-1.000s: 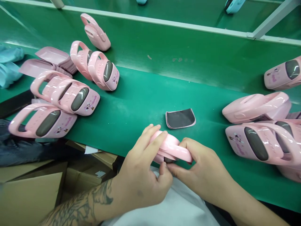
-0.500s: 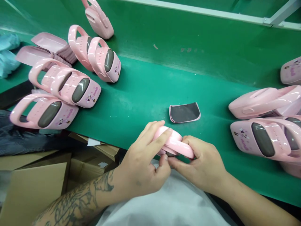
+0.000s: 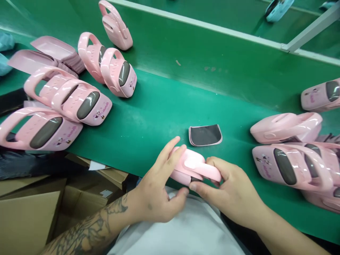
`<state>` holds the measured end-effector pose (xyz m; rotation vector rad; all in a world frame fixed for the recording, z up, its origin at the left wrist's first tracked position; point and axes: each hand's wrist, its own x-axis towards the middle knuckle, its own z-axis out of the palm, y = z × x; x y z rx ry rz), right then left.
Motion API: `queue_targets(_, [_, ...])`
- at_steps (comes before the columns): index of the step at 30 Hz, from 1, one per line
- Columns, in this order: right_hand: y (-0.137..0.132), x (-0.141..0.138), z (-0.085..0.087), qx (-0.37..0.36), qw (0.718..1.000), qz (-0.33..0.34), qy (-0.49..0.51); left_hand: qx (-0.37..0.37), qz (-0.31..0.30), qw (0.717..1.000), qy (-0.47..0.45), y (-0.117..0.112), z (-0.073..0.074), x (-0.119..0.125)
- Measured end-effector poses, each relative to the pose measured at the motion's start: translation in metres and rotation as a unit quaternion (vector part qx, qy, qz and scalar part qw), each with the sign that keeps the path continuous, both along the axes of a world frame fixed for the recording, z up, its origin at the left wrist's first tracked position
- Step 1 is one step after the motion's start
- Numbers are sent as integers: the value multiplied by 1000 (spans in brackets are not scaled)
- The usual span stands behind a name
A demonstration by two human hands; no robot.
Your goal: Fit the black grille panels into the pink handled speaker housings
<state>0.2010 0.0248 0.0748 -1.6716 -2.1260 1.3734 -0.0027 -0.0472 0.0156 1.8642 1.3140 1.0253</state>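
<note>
- The pink housing (image 3: 192, 166) is rolling over between the left hand (image 3: 156, 191) and the right hand (image 3: 231, 191). A second ago it was showing mostly its curved edge. Now its broad face with a shallow recessed panel is turning up toward the camera.
- The left hand is loosening. Its fingers are stretching out flat along the housing's 9 o'clock end instead of curling over it. Its thumb (image 3: 182, 194) is dropping clear to the housing's 6 o'clock edge.
- The view is swinging. A blue unit (image 3: 278, 9) is coming back in at 1 o'clock, and a pink unit (image 3: 320, 95) at 3 o'clock is showing more fully again.
</note>
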Motion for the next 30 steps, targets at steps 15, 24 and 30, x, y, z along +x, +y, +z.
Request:
queue_targets(15, [-15,6,9,0,996,-49,-70,-131,29,991,22,-3,13,29])
queue_targets(24, [-16,9,-2,4,995,-93,-36,-115,49,992,20,-7,12,31])
queue_targets(30, [-19,10,-12,52,991,-121,-2,-84,59,995,11,-3,11,29])
